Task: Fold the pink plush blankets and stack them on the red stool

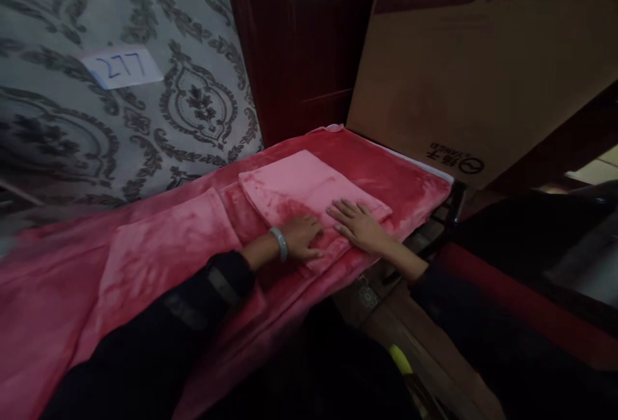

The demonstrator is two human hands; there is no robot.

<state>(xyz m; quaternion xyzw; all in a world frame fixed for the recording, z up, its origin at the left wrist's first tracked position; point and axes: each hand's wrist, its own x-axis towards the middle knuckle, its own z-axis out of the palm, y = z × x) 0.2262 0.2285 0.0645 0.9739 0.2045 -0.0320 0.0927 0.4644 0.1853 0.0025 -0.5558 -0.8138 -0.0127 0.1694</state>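
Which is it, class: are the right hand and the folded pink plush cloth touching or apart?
Touching. The head view shows the right hand laid palm-down on the folded pink plush cloth, its spread fingers resting flat on the surface.

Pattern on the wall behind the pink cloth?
The wall has dark grey leafy scrolls and medallions on pale grey; clear in the head view.

Left hand [304,238]: resting on folded cloth [304,178], bracelet [279,244] at wrist
Right hand [360,225]: spread on folded cloth
Cardboard [473,78]: standing beyond right hand
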